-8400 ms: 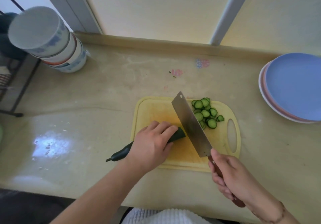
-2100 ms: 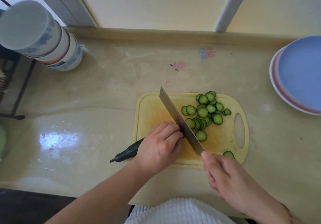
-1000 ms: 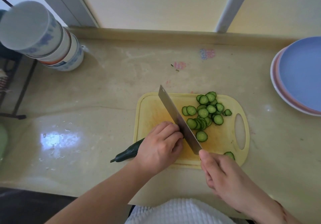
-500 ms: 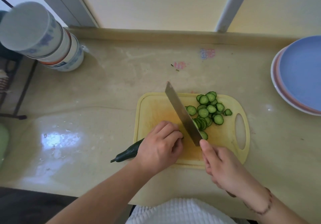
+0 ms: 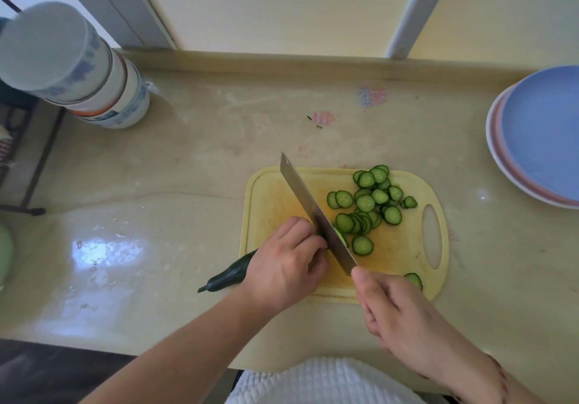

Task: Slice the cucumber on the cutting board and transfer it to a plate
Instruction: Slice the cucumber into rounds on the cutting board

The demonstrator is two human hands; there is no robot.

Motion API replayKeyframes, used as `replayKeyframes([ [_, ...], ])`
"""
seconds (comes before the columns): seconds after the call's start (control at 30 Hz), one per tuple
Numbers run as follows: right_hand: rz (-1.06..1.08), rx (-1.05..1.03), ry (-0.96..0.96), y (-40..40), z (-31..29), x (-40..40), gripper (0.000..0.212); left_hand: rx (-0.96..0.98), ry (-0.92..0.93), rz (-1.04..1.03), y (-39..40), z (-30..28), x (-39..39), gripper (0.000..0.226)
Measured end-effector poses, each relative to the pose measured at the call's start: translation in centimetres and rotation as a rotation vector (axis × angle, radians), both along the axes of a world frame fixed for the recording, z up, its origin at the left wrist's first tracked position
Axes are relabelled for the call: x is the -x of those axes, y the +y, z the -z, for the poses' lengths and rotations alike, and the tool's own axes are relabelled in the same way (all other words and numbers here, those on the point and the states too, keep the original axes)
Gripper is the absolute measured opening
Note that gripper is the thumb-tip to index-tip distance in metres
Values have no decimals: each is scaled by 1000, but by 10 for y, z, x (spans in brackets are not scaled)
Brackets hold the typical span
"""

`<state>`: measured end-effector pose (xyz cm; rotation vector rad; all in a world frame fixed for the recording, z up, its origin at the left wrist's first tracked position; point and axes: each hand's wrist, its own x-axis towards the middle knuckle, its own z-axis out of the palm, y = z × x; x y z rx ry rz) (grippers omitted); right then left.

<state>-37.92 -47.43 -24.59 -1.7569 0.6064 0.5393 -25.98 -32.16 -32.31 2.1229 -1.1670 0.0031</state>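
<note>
No readable text, brand, number or sign anywhere I can see. The bowls (image 5: 78, 68) stacked at my far left carry blue patterning, too blurred to tell if it's lettering. The pink and blue smudges (image 5: 372, 96) on the counter (image 5: 188, 159) aren't legible either.

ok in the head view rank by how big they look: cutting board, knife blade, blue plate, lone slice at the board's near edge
1. cutting board
2. blue plate, though the frame edge cuts it off, so it may really rival the board
3. knife blade
4. lone slice
</note>
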Motion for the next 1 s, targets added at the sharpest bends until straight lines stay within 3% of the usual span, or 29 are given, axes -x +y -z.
replayKeyframes([
  [0.23,-61,114,4,6,21,-14,60,-2,1,-15,-1,1,2,4],
  [0.57,117,-89,146,-15,12,-14,57,-25,-18,4,2,4,3,6],
  [0.77,71,-121,92,-20,-7,-11,58,-32,-56,22,1,-2,0,2],
  [0.83,43,-26,0,-26,-17,-8,62,-20,-85,18,1,-5,0,2],
  [0.9,-9,198,-87,-32,-24,-6,61,-8,-101,8,3,-6,0,2],
  [1.0,-126,534,-66,-37,-30,-6,55,68,-97,3,3,-6,-1,8],
])
